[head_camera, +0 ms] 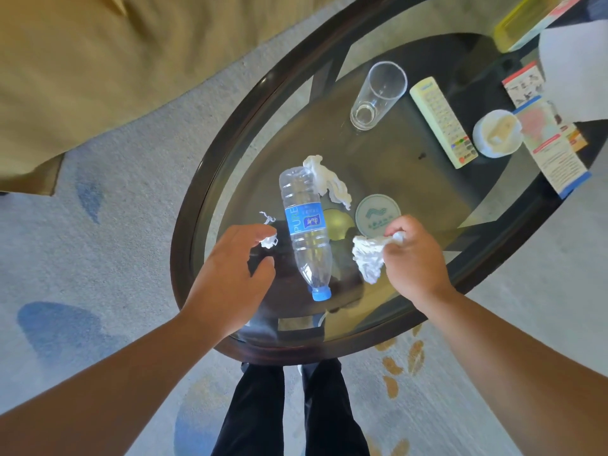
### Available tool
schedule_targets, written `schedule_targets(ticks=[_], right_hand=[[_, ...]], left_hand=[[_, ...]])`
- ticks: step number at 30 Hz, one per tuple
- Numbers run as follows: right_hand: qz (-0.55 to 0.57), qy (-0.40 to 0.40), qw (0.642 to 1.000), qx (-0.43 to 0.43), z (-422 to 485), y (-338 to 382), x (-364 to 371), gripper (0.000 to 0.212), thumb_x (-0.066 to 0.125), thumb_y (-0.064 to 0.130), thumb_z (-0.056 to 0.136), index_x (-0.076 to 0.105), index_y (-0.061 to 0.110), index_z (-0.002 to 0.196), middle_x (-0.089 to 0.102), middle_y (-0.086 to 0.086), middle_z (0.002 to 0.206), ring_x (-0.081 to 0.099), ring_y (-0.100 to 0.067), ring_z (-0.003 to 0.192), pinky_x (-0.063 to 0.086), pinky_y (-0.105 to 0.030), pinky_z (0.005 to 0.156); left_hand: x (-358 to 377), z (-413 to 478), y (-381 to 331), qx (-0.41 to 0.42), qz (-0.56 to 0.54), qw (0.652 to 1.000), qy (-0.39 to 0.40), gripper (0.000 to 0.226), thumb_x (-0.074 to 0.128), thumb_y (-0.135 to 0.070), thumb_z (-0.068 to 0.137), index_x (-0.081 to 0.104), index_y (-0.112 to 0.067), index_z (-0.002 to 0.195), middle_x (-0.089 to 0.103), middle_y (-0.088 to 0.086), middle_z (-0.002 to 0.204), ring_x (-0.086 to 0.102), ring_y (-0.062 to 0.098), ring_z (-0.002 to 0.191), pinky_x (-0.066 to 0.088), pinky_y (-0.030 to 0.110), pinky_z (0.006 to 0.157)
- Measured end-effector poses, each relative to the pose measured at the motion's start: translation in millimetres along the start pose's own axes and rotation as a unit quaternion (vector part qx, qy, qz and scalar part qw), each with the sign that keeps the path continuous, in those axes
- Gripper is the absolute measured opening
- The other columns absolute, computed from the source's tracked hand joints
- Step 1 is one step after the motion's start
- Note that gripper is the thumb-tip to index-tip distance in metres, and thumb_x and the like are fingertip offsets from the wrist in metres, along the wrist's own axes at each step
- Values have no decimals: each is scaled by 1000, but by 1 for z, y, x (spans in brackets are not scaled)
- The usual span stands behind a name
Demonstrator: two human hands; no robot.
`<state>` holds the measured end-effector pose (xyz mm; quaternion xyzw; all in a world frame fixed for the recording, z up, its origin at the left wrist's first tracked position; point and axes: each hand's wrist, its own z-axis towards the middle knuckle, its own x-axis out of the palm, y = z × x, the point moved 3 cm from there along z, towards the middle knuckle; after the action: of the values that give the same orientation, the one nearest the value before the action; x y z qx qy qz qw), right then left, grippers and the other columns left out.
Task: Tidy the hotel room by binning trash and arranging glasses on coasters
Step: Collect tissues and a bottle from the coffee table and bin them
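1 tissue hangs pinched in the right hand; left hand, half-open, perhaps touches a scrap.

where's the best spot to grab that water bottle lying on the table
Wrap the labelled middle of the bottle from above. It lies flat on its side on the glass table, cap toward you, so the round body is open on both long sides; the crumpled tissue crowds only its far end.
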<state>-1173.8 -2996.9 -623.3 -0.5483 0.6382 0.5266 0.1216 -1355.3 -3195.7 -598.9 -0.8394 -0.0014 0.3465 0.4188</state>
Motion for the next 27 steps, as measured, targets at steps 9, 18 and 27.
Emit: schedule_targets(ticks=[9, 18, 27], right_hand=[[16, 36, 999, 28, 12, 18, -13, 23, 60, 33, 79, 51, 11, 78, 60, -10, 78, 56, -26, 69, 46, -38, 60], [21, 39, 999, -25, 43, 40, -3, 27, 47, 5, 78, 55, 29, 70, 58, 10, 57, 55, -4, 51, 34, -17, 41], [-103, 121, 977, -142, 83, 74, 24, 45, 65, 20, 77, 50, 31, 118, 44, 1, 104, 47, -18, 99, 36, -25, 70]], left_hand=[[-1, -2, -1, -14, -9, 1000, -8, 34, 56, -25, 91, 49, -41, 121, 51, -19, 123, 53, 5, 108, 42, 17, 84], [-3, 1, 8, -12, -10, 1000, -17, 34, 56, -26, 91, 48, -47, 117, 49, -23, 117, 50, -4, 105, 40, 11, 78], [-5, 18, 14, -18, -1, 1000, -24, 36, 56, -27, 91, 45, -50, 117, 46, -28, 114, 50, -9, 100, 36, 7, 68]])
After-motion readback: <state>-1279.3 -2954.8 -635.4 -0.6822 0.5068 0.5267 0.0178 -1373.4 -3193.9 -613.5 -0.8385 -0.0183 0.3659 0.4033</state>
